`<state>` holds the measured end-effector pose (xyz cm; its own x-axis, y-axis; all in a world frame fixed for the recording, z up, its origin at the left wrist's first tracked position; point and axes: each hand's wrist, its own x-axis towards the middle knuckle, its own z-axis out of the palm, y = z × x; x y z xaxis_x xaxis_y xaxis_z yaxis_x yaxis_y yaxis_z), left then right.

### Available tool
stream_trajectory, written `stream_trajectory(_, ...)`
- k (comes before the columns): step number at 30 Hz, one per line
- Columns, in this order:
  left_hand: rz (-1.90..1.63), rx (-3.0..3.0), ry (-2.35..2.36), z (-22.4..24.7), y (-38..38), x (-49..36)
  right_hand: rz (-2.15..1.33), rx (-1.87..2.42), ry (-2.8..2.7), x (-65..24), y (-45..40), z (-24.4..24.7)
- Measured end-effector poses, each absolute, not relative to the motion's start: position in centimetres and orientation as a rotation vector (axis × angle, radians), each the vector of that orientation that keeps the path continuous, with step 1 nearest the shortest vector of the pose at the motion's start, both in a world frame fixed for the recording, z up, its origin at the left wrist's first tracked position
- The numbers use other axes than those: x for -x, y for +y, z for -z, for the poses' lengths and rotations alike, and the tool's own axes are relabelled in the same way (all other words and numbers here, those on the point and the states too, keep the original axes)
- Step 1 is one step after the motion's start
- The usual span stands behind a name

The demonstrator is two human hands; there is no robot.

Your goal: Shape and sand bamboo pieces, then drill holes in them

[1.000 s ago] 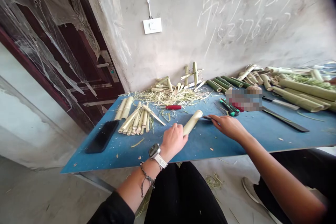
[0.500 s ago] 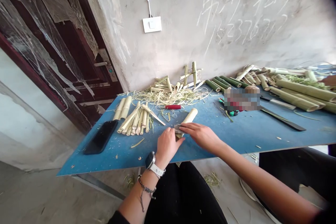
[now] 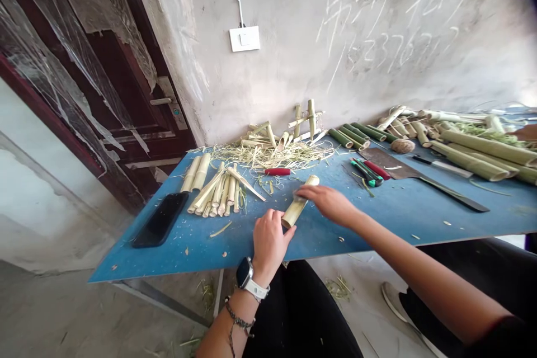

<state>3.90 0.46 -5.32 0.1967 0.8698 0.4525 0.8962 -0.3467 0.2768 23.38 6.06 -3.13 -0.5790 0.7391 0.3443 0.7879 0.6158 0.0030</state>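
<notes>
The right hand (image 3: 329,204), gripping a grey tool (image 3: 298,196), has moved farther up the bamboo tube (image 3: 294,213) the left hand (image 3: 269,238) holds.

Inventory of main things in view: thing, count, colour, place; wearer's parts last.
Held tube: one, pale, centre
Tool: one, grey, right fingertips
Table: one, blue, centre
Phone: one, black, left
Paired tubes: two, pale, left
Sticks: many, pale, left
Shavings: heap, yellowish, back
Handles: two, red, mid-table
Cutters: count unclear, green, right
Dark tubes: several, green, back
Cleaver: one, dark, right
Lump: one, brown, right
Knife: one, silver, right
Bamboo: pile, pale, right
Door: one, maroon, left
Co-worker's hand: one, right edge
Left hand: one, tube end
Right hand: one, tube
Watch: one, dark, left wrist
</notes>
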Motion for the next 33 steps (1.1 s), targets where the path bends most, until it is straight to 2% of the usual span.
stream_trajectory(3,0.858,2.376,-1.793,5.3,0.5,-3.8,0.279,1.388,-2.488,-23.7,7.0,3.8)
stream_trajectory(6,0.846,2.376,-1.824,5.4,0.5,-3.8,0.161,1.058,-2.647,-23.4,6.7,4.5)
stream_trajectory(8,0.846,2.389,-1.827,5.4,0.6,-3.8,0.111,0.985,-2.677,-23.7,6.8,4.6)
stream_trajectory(13,0.876,2.400,-1.841,5.6,0.7,-3.7,0.234,1.407,-2.521,-24.6,7.4,4.1)
stream_trajectory(18,0.870,2.389,-1.846,5.6,0.8,-3.7,0.065,0.926,-2.716,-23.5,6.2,4.3)
stream_trajectory(23,0.893,2.415,-1.852,5.2,0.6,-3.7,0.184,1.417,-2.485,-24.8,7.8,4.2)
stream_trajectory(29,0.892,2.415,-1.855,5.6,0.7,-3.6,0.019,0.940,-2.718,-24.1,6.7,4.2)
stream_trajectory(33,0.914,2.413,-1.829,5.6,0.6,-3.6,0.279,1.431,-2.490,-26.6,8.8,3.8)
